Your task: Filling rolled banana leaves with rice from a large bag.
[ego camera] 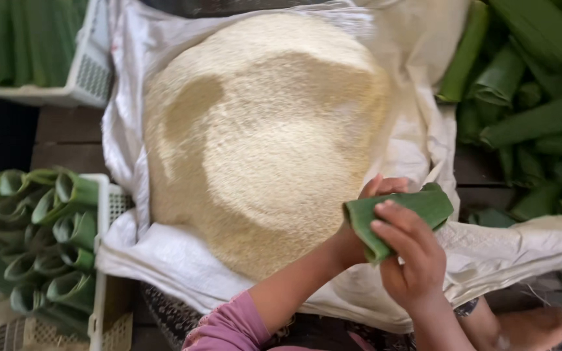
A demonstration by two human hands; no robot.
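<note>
One head-worn view, looking steeply down

We are looking from a single camera worn on our head, facing almost straight down and slightly forward over our lap. We are sitting close: the heap of rice (261, 136) on its white sack (164, 260) is filling the middle of the frame, our hands (398, 240) are coming in from the bottom edge, and the crate of rolled leaves (53, 240) at left and the loose green leaves (528, 110) at right are being cut off by the edges. No second view is sharing the scene.
</note>
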